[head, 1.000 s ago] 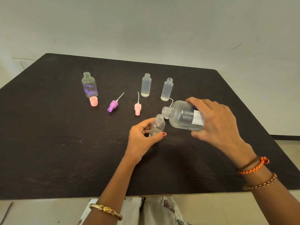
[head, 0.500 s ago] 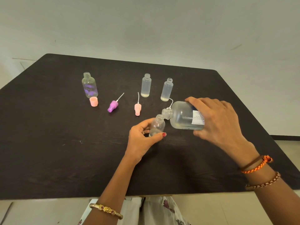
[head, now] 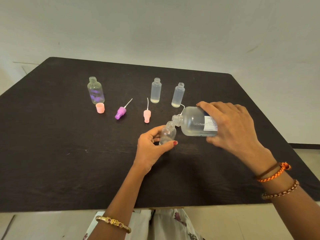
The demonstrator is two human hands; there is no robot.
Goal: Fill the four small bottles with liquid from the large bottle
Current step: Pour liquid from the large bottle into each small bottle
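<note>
Since a second ago little has shifted: my right hand [head: 232,129] still grips the tilted large bottle [head: 194,123], neck over the small bottle [head: 167,133] pinched in my left hand [head: 152,149] on the table [head: 52,153], seemingly mid-pour, needing a steady tilt next.

Head-worn view — forward and down, close over table [head: 52,153]

- A table [head: 52,153] fills the middle of the frame.
- Upper left: a small bottle [head: 95,90] stands, a cap [head: 100,108] just in front.
- Right of the cap lie two spray tops [head: 120,113] [head: 146,116].
- Upper centre: two small bottles [head: 156,90] [head: 178,95] stand side by side.
- Centre: the left hand [head: 150,149] holds a fourth bottle [head: 167,134]; to its right, the right hand [head: 230,129] holds the large bottle [head: 194,123] tipped, mouth at its neck.
</note>
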